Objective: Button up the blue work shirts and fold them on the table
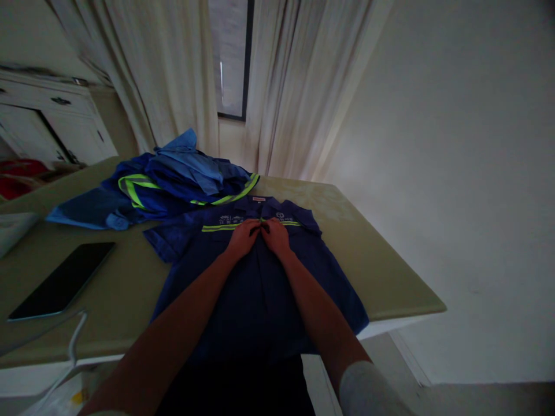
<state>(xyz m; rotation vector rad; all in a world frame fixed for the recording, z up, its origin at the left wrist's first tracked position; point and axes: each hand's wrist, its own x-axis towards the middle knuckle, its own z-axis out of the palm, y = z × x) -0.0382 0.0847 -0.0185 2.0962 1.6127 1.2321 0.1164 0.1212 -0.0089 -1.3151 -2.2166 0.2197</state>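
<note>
A dark blue work shirt [260,289] lies spread face up over the table's front edge, its collar away from me. A yellow-green reflective stripe and pale printed marks cross its chest. My left hand [243,237] and my right hand [276,235] meet at the shirt's front opening, level with the stripe. Both are closed, with the fingertips pinching the front edges of the cloth close together. The fingertips are dim, and any button between them cannot be made out.
Behind and left is a heap of blue clothes [186,173] with reflective bands. A black tablet [63,280] lies on the table [364,260] at left, near a white cable [73,341]. Curtains [299,86] hang behind; a white wall [455,173] stands at right.
</note>
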